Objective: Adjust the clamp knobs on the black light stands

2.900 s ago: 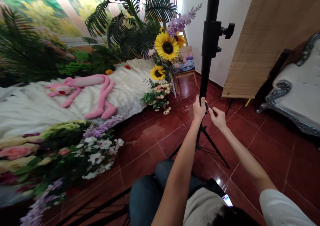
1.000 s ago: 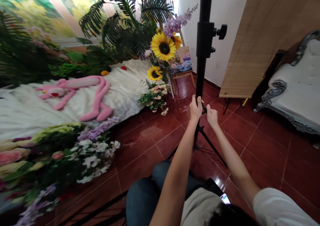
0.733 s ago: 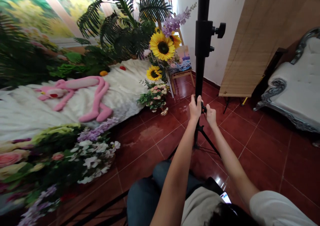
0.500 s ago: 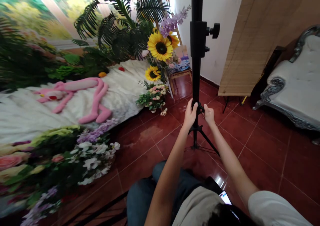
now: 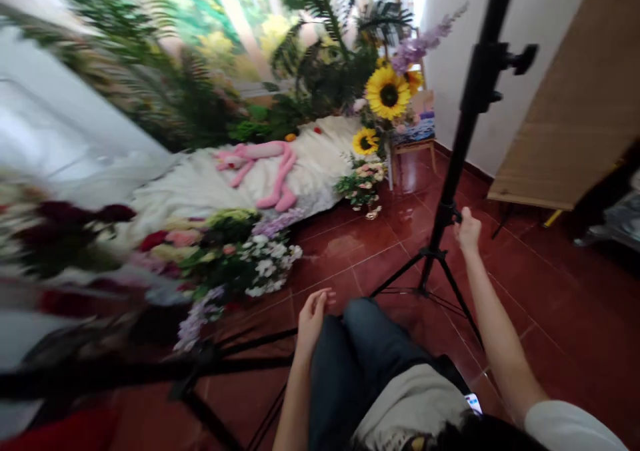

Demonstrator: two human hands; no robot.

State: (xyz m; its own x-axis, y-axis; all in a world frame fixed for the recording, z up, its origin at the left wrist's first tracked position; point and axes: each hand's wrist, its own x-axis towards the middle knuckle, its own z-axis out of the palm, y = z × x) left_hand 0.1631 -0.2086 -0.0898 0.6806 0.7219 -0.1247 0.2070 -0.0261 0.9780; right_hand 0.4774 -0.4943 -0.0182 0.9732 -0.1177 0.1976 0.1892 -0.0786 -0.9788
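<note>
- Right hand: fingers grasp knob of stand.
- Left hand: fingers hang released, near left knee.
- Stand: rests on floor, beyond right edge of white cloth.

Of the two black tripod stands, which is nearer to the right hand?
The black tubular stand before the white wall; the right hand is at its lower black knob. The other black stand, at lower left, is farther.

L hand > stand: open abv knees | L: 2nd tripod in way
</note>
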